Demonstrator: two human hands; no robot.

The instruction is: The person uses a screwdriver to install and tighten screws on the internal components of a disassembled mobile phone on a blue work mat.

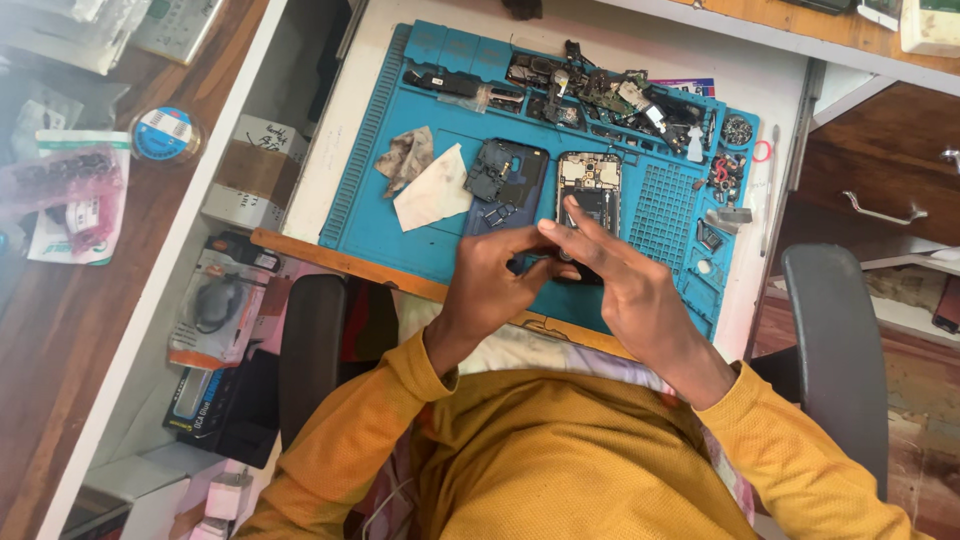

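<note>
Right hand (pixel 625 285) fingertips resting on the opened phone (pixel 588 205), not gripping | left hand (pixel 497 278) fingers curled together at its lower end, grip unclear | phone lies on blue mat (pixel 365 170) | back cover (pixel 507 175) just left.

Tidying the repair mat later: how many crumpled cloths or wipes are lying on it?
2. A grey, stained cloth lies at the blue mat's left side; a white wipe is just right of it, overlapping. Others may hide under the parts pile.
</note>
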